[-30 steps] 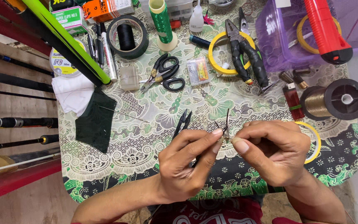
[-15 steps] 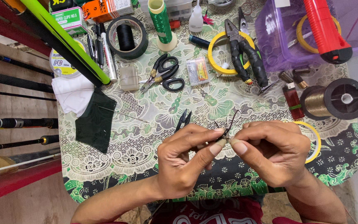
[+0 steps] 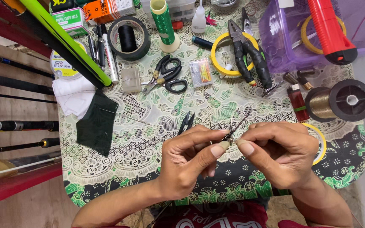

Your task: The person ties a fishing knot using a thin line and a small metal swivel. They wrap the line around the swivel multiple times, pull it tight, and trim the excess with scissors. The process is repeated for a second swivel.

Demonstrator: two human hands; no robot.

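Both hands meet over the near half of a small table with a green floral cloth (image 3: pixel 148 156). My left hand (image 3: pixel 189 162) and my right hand (image 3: pixel 281 152) each pinch the same small dark metal piece (image 3: pixel 232 131) with thin prongs that stick up between the fingertips. It looks like a fishing hook or wire rig; its exact kind is too small to tell. A small black snip tool (image 3: pixel 186 122) lies on the cloth just beyond my left fingers.
Black-handled scissors (image 3: pixel 167 78), pliers (image 3: pixel 250 55) on a yellow tape ring, a green thread spool (image 3: pixel 164 21), a black tape roll (image 3: pixel 129 38), a gold line spool (image 3: pixel 339 101), a red lighter (image 3: pixel 296 101), a purple tub (image 3: pixel 313 29). Fishing rods (image 3: pixel 17 126) lie left.
The hands have dropped slightly toward me and drawn closer together around the small metal piece. Everything on the table has stayed put.
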